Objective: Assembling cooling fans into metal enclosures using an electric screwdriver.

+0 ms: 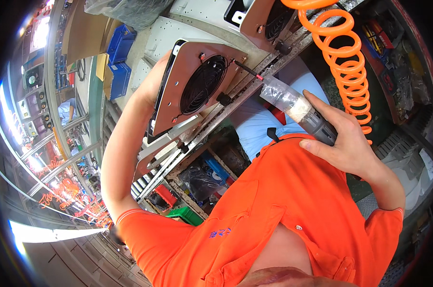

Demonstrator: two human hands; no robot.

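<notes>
A brownish metal panel (180, 93) with a round black fan (204, 83) set in it stands tilted on the bench. My left hand (163, 71) is behind the panel's far left edge; its fingers are hidden there. In my right hand (345, 138) is a power screwdriver (298, 109), dark at the grip and wrapped in clear plastic towards the front. Its thin bit (246, 68) reaches the panel at the fan's upper right corner, where a screw seems to sit; the exact contact is too small to tell.
An orange coiled air hose (343, 57) hangs at the right. A second fan panel (269, 24) stands at the back. Blue bins (120, 79) and a clear plastic bag (130, 12) lie at the far left. Under the bench edge (211, 119) is a green bin (186, 215).
</notes>
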